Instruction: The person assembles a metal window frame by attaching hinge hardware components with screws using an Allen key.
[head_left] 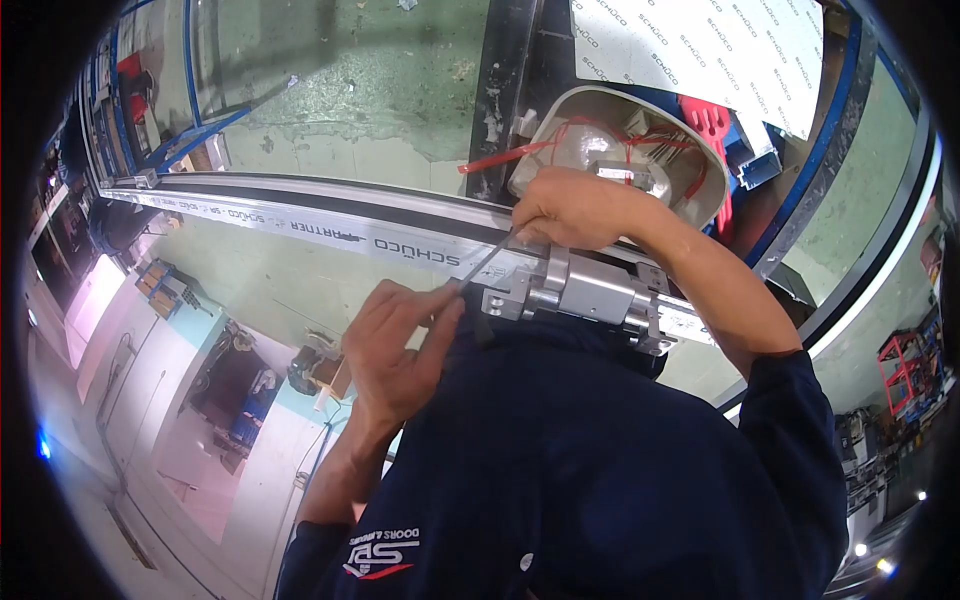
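A thin grey metal rod (487,262) slants between my two hands. My left hand (395,340) pinches its near end between thumb and fingers. My right hand (570,210) is closed at the far end, its fingertips around the rod; the very tip is hidden. Under the hands runs a long aluminium profile (340,232) with printed SCHÜCO film. A silver door hinge (595,290) lies against the profile, just below my right hand and close to my body.
Beyond my right hand stands a pale plastic tub (715,170) with red strips and small metal parts. Film-covered sheet (700,50) lies at the back right, near red plastic pieces (707,118). White-topped benches (150,380) are at the left, and a blue metal frame (195,135) stands at far left.
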